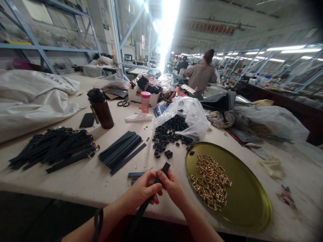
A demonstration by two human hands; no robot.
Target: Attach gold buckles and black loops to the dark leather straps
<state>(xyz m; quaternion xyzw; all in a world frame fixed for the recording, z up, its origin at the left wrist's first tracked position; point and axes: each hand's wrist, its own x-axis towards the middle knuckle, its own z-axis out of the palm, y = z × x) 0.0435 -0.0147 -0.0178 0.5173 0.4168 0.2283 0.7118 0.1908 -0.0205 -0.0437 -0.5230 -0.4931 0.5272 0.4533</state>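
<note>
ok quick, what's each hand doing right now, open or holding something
Left hand: closed, holding a dark strap partway along.
Right hand: closed, pinching the same strap near its upper end.

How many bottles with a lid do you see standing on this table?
2: a dark bottle behind the strip stack, and a pink bottle in front of the white box. Others may be hidden behind the plastic bag.
</note>
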